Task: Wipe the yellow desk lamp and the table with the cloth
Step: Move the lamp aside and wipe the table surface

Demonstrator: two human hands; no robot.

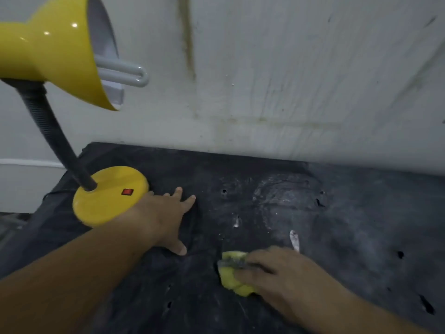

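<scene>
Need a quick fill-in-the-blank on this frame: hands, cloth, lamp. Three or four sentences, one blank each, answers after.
1. The right hand presses a yellow cloth onto the ____ table cover.
2. The left hand lies flat with spread fingers beside the lamp's round ____.
3. On the lamp base sits a small ____ switch.
4. The lamp shade opens toward the ____.

Missing words: black; base; red; wall

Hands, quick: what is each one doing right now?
Left hand: open, fingers spread flat on the dark table beside the yellow lamp base.
Right hand: closed on the yellow cloth, pressing it to the table.
</scene>
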